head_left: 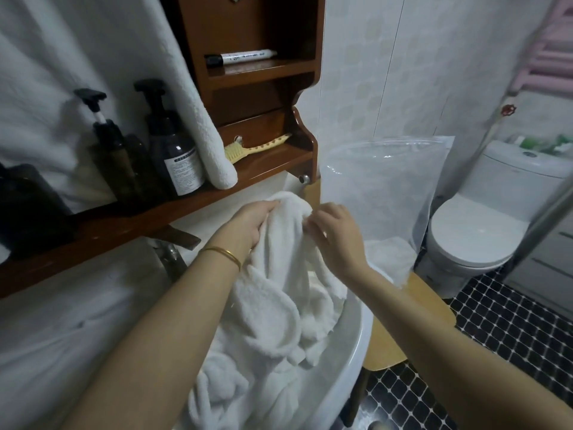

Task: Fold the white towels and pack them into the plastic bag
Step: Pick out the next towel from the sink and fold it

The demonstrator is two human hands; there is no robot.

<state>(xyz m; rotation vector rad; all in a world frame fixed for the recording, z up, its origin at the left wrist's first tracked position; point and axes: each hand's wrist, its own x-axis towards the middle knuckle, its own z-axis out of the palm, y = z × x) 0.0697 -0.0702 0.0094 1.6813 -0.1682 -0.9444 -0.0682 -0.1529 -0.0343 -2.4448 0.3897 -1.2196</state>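
Note:
A fluffy white towel (279,274) is lifted out of the white sink basin (347,346), its lower part trailing into a heap of more white towels (229,383). My left hand (251,225) grips its top edge, and my right hand (331,234) pinches the same edge a little to the right. The clear plastic bag (381,187) stands upright just behind my right hand on a wooden stool (387,330), with white fabric (390,256) inside at its bottom.
A wooden shelf (124,218) on the left carries dark pump bottles (173,144), a comb (254,148) and a hanging white towel (198,119). The faucet (169,252) sits under it. A toilet (483,231) stands right, above dark mosaic floor tiles (496,346).

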